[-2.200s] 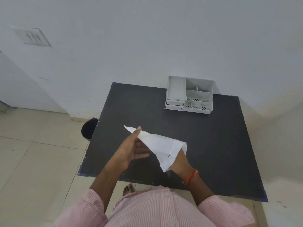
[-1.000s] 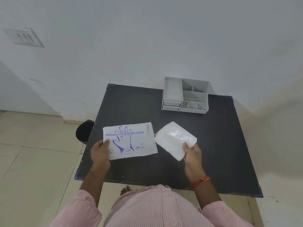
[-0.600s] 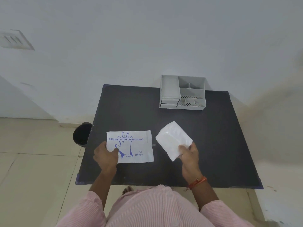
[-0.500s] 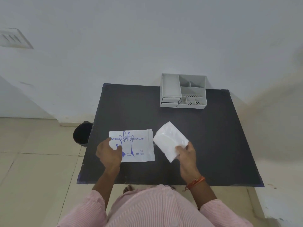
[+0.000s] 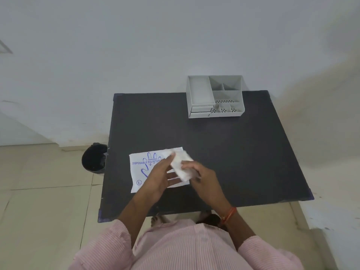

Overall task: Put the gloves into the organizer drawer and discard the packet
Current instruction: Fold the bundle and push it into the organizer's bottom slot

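Gloves (image 5: 180, 165) pinched in both hands' grip (left (image 5: 158, 177), right (image 5: 202, 177)) above packet (image 5: 143, 168).

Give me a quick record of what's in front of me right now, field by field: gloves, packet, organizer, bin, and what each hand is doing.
gloves: folded white stack, held above the packet
packet: printed, flat on the black table, partly under the hands
organizer: grey, at the table's far edge; both drawers shut
bin: black, on the floor left of the table
left hand: on the gloves
right hand: gripping the gloves
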